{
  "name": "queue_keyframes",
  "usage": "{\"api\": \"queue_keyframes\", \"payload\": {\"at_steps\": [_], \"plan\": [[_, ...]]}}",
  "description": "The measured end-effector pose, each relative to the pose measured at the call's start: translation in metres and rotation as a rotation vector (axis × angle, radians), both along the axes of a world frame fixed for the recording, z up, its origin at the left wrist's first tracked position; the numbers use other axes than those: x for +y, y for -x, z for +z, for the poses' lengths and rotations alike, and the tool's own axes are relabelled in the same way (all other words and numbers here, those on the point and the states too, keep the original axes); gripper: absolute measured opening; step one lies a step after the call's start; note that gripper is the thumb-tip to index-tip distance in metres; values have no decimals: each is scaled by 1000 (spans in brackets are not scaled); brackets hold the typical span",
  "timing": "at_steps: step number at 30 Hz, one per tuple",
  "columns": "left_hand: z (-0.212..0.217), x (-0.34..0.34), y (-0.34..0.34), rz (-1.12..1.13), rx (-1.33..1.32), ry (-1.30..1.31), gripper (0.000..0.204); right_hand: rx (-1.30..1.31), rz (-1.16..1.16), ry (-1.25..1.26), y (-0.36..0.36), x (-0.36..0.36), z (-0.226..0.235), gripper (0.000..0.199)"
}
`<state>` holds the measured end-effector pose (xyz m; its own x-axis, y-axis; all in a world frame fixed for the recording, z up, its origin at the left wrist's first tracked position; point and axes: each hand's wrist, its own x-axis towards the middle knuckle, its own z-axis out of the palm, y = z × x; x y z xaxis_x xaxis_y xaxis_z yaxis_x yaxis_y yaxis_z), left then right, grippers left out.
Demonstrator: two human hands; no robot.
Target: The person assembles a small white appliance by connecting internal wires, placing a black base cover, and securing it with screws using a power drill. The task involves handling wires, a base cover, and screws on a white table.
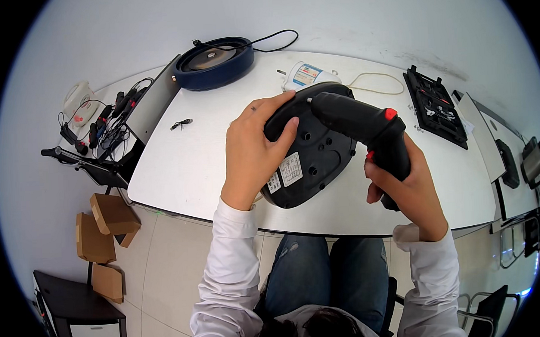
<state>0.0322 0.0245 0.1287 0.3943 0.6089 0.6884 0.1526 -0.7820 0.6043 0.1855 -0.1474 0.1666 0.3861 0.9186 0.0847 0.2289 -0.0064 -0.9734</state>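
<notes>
Head — black oval casing (319,157) (white-labelled)

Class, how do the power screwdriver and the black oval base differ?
The power screwdriver is in the right hand; the black oval base is in the left hand. The power screwdriver is pistol-shaped, while the black oval base is broad and rounded. The power screwdriver has red parts; the black oval base has white labels. Both are mainly black.

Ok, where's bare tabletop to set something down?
Bare white tabletop lies between the small black cable and left hand, and right of the right hand, nearer than the tool case. Crowded: the back, by the blue appliance and white device.
</notes>
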Motion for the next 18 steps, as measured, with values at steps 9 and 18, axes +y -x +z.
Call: {"api": "queue_keyframes", "payload": {"at_steps": [9,18], "plan": [[0,-1,0,-7,-14,-3,36,5,4,4,-1,0,0,43],[0,-2,0,6,-1,7,40,49,-2,-7,0,-1,-4,37]]}}
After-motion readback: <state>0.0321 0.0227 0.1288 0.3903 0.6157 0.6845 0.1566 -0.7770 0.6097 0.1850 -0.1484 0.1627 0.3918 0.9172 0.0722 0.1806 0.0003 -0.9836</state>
